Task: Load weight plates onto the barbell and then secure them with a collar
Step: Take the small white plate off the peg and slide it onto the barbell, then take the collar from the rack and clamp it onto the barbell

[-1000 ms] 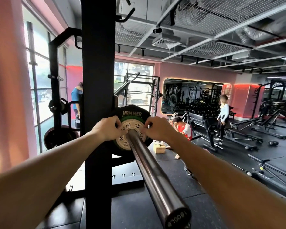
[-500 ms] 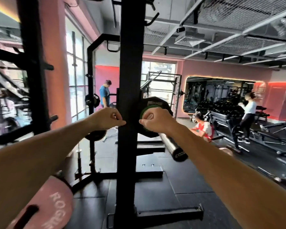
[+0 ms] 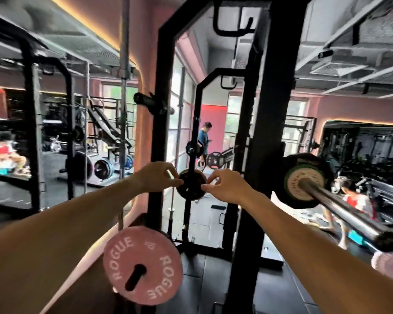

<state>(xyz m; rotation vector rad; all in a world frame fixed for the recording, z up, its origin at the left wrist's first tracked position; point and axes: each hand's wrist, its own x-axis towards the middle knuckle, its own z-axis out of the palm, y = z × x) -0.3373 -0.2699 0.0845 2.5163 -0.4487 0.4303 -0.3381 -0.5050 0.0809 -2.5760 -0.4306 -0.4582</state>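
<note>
I have both arms stretched out in front of me, hands level and close together between two black rack uprights. My left hand [image 3: 156,176] has its fingers loosely curled with the thumb and forefinger tips near each other, and it holds nothing I can make out. My right hand [image 3: 225,184] is in much the same loose curl, thumb and forefinger almost meeting, also with nothing in it. Between the two hands, farther back, a small dark plate [image 3: 191,184] hangs on a thin black post; I cannot tell whether either hand touches it. The barbell [image 3: 340,209] lies off to my right, its steel sleeve running toward me, with a black plate [image 3: 304,181] bearing a green and cream centre already on it, pushed up beside the right-hand upright [image 3: 256,155]. I see no collar on the sleeve. Low down under my left forearm a pink ROGUE plate [image 3: 143,265] sits on a storage peg
</note>
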